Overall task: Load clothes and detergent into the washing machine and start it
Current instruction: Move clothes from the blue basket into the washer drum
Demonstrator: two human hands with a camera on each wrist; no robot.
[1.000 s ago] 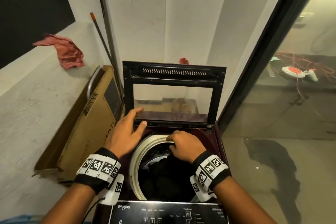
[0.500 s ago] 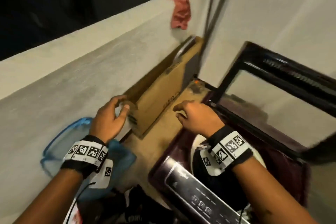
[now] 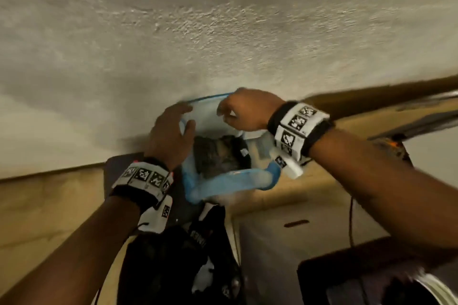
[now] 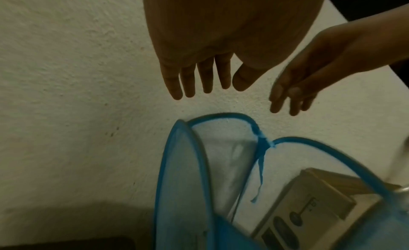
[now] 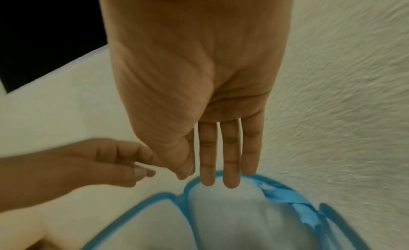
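Observation:
A blue mesh laundry hamper (image 3: 230,181) stands against the rough wall, with dark clothes (image 3: 218,156) inside it. My left hand (image 3: 186,116) hovers over the hamper's left rim with straight fingers (image 4: 194,82), holding nothing. My right hand (image 3: 228,114) reaches over the far rim (image 5: 221,175); its fingers (image 5: 230,157) are straight, with the tips at the blue edge. Each hand shows in the other's wrist view: the right hand (image 4: 287,100) and the left hand (image 5: 132,166). A dark corner of the washing machine (image 3: 371,280) sits at the bottom right of the head view.
A heap of black clothes (image 3: 186,255) lies on the floor in front of the hamper. A cardboard box (image 4: 309,210) shows through the mesh to the right. The textured wall (image 3: 223,44) is close behind.
My view has swung left and down from the open washing machine to the hamper. Both hands left the machine's rim and now reach over the hamper's top.

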